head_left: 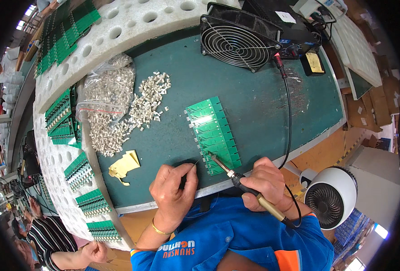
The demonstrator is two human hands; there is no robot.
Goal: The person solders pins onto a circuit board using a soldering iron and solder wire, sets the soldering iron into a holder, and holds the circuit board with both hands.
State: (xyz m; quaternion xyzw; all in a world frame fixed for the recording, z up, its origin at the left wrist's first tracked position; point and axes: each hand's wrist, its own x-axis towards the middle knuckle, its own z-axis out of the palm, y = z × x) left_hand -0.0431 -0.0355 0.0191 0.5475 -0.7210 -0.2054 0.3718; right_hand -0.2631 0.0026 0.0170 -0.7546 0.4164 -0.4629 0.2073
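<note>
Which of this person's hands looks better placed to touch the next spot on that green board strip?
The right hand, probably. It grips the soldering iron, whose tip already rests at the near end of the green circuit board strip. The left hand only pinches a thin solder wire beside it.

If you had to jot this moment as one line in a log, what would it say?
right hand: holds soldering iron, tip on green circuit board panel | left hand: pinches solder wire near tip

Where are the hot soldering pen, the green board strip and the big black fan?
soldering iron (pixel 247 189): head view, on its dark grip in the right hand.
green circuit board panel (pixel 211 131): head view, middle of the strip.
black fan (pixel 237 44): head view, centre of its grille.
</note>
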